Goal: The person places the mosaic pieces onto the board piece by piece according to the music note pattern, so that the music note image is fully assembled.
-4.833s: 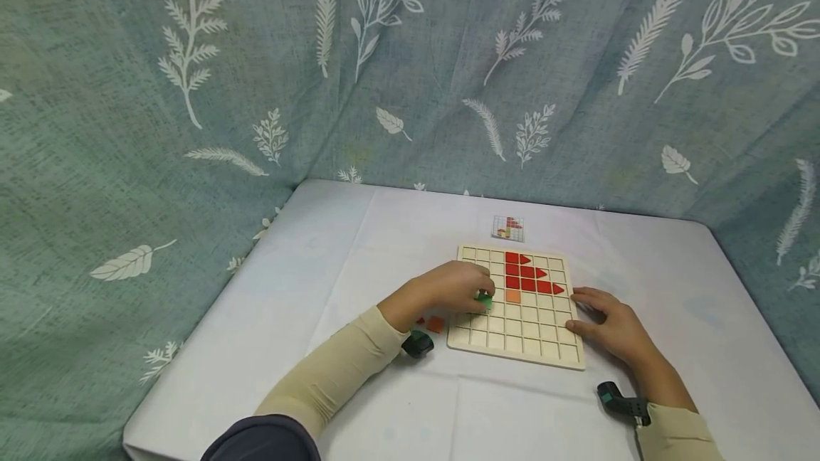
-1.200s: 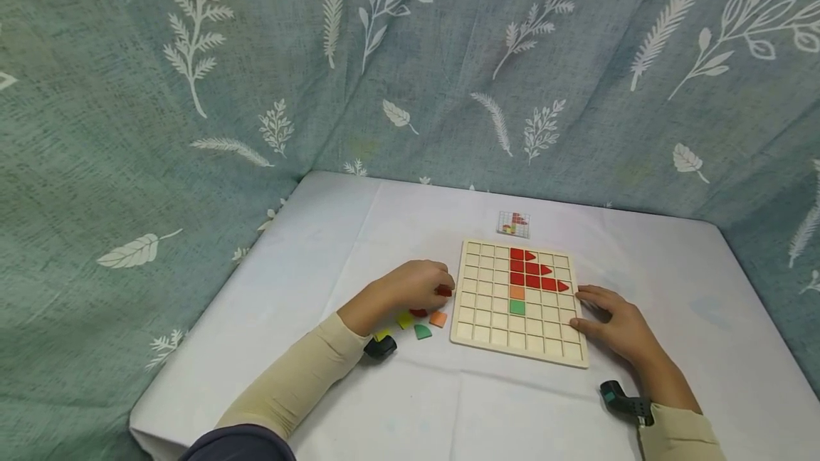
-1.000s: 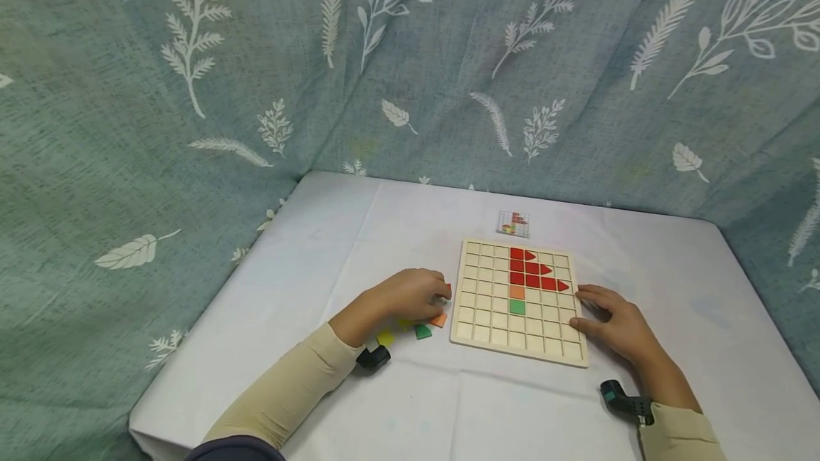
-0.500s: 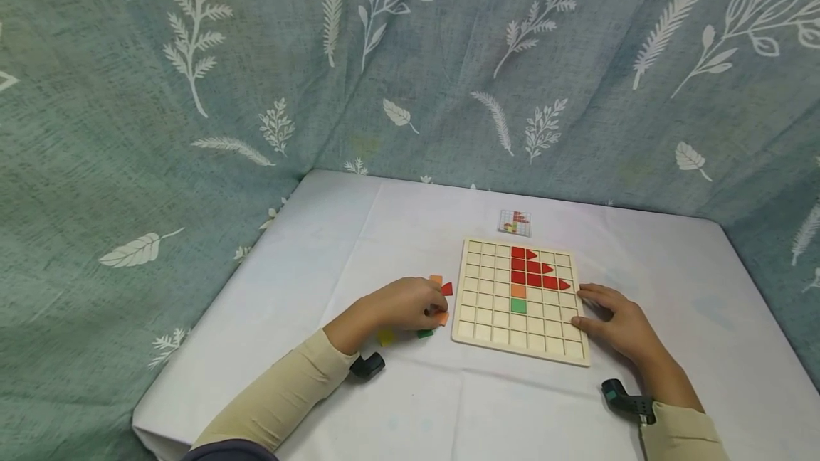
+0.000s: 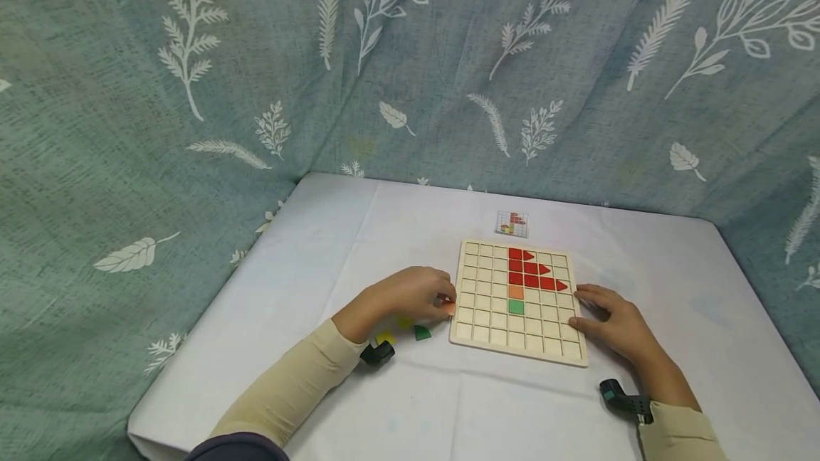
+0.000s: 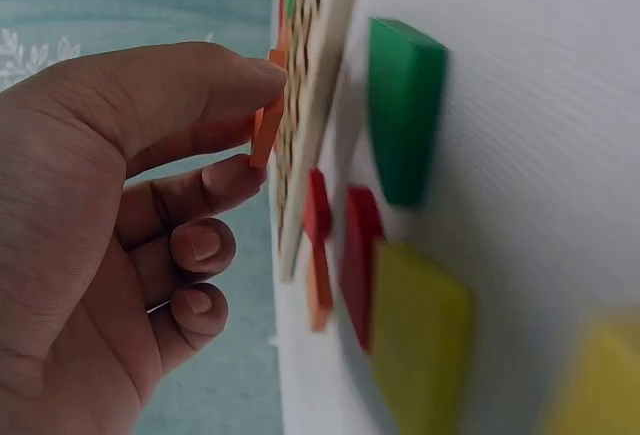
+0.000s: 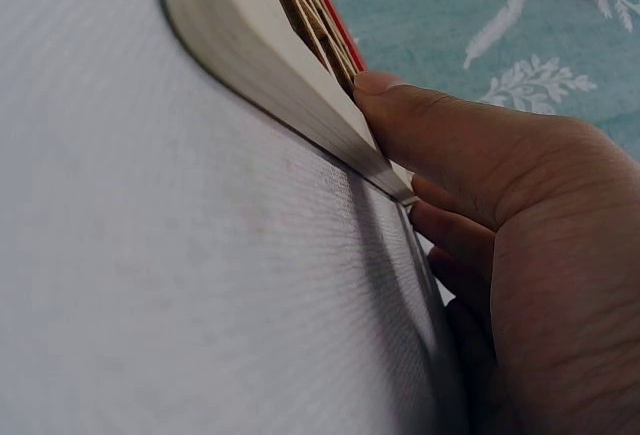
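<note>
1. Wooden grid board lies flat on the counter; a small printed card is near it, at 12 o'clock.
2. Done, as it appears: three red rows are set in cells, with one orange square and one green square below them, toward 6 o'clock.
3. At 9 o'clock, the left hand pinches an orange piece, not yet in a cell.
4. At 3 o'clock, the right hand has its grip spread, touching the board's edge.
5. Left, I judge: a loose green piece, red pieces and yellow pieces, toward 8–9 o'clock.
</note>
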